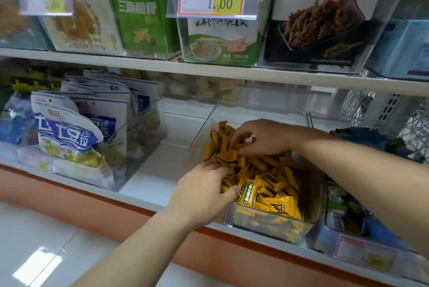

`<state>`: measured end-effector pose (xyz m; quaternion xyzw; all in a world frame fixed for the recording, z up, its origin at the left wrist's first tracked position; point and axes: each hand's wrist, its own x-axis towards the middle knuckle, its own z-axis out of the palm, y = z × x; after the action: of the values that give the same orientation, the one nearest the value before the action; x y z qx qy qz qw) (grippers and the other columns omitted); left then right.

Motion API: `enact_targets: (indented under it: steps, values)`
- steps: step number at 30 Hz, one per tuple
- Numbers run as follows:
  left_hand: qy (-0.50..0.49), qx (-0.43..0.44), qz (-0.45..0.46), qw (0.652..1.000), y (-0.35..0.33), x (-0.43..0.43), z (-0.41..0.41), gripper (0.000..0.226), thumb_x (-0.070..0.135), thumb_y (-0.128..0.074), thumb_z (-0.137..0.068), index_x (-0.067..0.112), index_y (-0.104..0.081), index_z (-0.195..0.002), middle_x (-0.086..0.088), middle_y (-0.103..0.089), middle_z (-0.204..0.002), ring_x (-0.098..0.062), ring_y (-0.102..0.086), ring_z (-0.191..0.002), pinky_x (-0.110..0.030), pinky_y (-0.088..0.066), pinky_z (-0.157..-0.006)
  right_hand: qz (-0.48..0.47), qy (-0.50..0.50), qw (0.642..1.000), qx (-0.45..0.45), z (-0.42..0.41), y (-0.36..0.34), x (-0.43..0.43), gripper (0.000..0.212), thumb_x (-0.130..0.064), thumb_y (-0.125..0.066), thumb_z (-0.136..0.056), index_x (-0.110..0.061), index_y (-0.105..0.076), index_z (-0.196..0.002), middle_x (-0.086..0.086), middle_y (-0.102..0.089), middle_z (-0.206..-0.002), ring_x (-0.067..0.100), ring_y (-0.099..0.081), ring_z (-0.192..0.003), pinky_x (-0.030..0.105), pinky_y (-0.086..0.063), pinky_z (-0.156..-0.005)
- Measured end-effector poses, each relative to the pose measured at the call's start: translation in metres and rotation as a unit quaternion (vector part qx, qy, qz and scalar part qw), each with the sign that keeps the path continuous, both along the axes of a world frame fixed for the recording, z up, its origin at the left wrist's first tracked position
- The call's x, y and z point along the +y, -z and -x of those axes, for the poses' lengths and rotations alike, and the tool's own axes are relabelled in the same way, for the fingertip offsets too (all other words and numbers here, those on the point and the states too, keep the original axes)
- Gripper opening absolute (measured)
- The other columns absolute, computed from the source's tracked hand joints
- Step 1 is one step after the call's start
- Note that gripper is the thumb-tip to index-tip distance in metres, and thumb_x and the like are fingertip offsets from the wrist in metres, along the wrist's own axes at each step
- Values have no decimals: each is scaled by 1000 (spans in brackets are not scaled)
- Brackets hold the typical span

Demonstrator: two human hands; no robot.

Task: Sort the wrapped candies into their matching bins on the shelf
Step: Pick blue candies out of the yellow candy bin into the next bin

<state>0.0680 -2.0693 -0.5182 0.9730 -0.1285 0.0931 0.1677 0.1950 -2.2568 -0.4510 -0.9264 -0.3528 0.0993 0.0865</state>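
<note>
Left hand (204, 193) and right hand (267, 138) each curled round yellow candies (269, 184) heaped high in the clear bin (199, 140); strays could slip over its left wall onto the shelf (151, 170).

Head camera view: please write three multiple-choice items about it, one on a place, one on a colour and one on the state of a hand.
1. Where does the clear bin of wrapped candies stand?
A. on the floor
B. on the lower shelf, right of the blue-and-white bags
C. on the top shelf

2. What colour are most wrappers in it?
A. red
B. yellow-orange
C. white

3. What does the right hand do?
A. hangs idle
B. holds a price tag
C. pinches candies in the bin

Answers:
1 B: the bin sits on the lower board, with the bags to its left.
2 B: the pile is yellow-orange with dark labels.
3 C: its fingers curl round several candies.
</note>
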Motion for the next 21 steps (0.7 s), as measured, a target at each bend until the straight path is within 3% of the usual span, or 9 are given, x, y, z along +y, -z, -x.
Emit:
enact_targets:
  steps: [2,4,7,9,11,13,17,21]
  values:
    - [6,6,2,1000,1,0,1,47,54,-47,-93,35,-57,-135,15,-57,-139,-8,-39,-135,-30,-42,-102,-2,-48,994,99,10,5,19,39,-37,-64,-94,-31,-60,-132,-15,-59,-130,6,-52,-120,26,-40,-100]
    - [13,11,-5,1000,0,0,2,46,53,-45,-94,36,-57,-135,13,-57,-139,-8,-40,-135,-29,-41,-102,91,-33,984,151,11,13,27,47,-46,-55,-98,-33,-50,-143,-10,-49,-148,11,-42,-135,30,-30,-109]
    - [4,20,15,1000,0,2,4,45,53,-47,-93,40,-56,-135,13,-59,-136,-11,-50,-125,-29,-44,-96,256,34,960,113,6,17,15,60,-65,-39,-97,-36,-40,-150,-3,-35,-158,23,-31,-144,43,-24,-114]
    - [-3,30,22,999,0,2,5,46,55,-47,-92,40,-55,-135,15,-59,-136,-11,-52,-123,-29,-45,-94,318,55,945,45,2,18,6,64,-68,-44,-93,-36,-40,-149,1,-40,-154,28,-37,-139,45,-33,-110]
    - [-8,34,20,999,1,0,5,48,56,-46,-92,40,-55,-136,16,-57,-137,-11,-50,-125,-31,-46,-96,327,76,942,7,0,14,2,62,-69,-53,-86,-38,-49,-140,0,-55,-136,25,-52,-121,40,-46,-94]
    - [-12,34,21,999,2,0,4,48,56,-45,-91,40,-55,-136,16,-57,-137,-11,-49,-126,-31,-46,-96,322,87,943,14,-6,11,2,58,-65,-60,-83,-37,-55,-134,-2,-61,-124,21,-58,-108,35,-49,-84]
    - [-9,22,23,999,2,-1,5,46,54,-45,-92,38,-58,-133,16,-58,-136,-9,-49,-125,-29,-46,-95,195,148,949,198,-19,12,10,68,-56,-68,-83,-35,-45,-143,0,-53,-140,24,-55,-122,32,-46,-88]
    - [-7,-11,13,1000,6,-2,8,46,52,-40,-95,37,-56,-136,17,-57,-137,-6,-46,-128,-26,-41,-98,180,143,941,249,-22,19,26,72,-58,-67,-83,-28,-44,-145,3,-46,-150,24,-48,-132,24,-44,-78]
